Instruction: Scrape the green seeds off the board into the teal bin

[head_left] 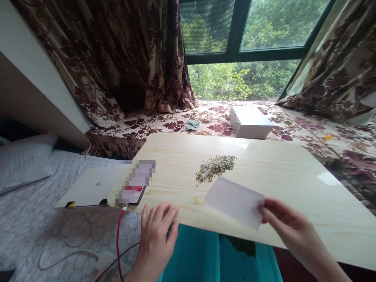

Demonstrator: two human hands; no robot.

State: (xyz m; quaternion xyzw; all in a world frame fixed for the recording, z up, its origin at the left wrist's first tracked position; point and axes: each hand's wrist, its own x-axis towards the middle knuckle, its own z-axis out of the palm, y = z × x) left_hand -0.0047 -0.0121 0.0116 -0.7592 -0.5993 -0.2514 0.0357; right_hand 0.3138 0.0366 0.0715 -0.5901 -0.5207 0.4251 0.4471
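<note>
My right hand (283, 219) pinches the right end of a thin white card (235, 201), which is tilted over the wooden tabletop (173, 156). Just beyond the card's far edge lies a loose patch of small green-brown beans or seeds (216, 168) mixed with white bits too small to name. My left hand (160, 233) rests at the table's near edge, fingers apart and holding nothing. Below that edge sits a turquoise tub (190, 254) with a divider; its right compartment holds a dark greenish heap (242, 246), partly hidden under the table.
A phone (138, 196), partly blurred out, lies at the table's left edge with a red cable (119, 235) plugged in. Left of it is a white box (91, 184) on the quilted bed (32, 219). Another white box (254, 131) and a grey-green cloth (192, 125) lie on the window ledge.
</note>
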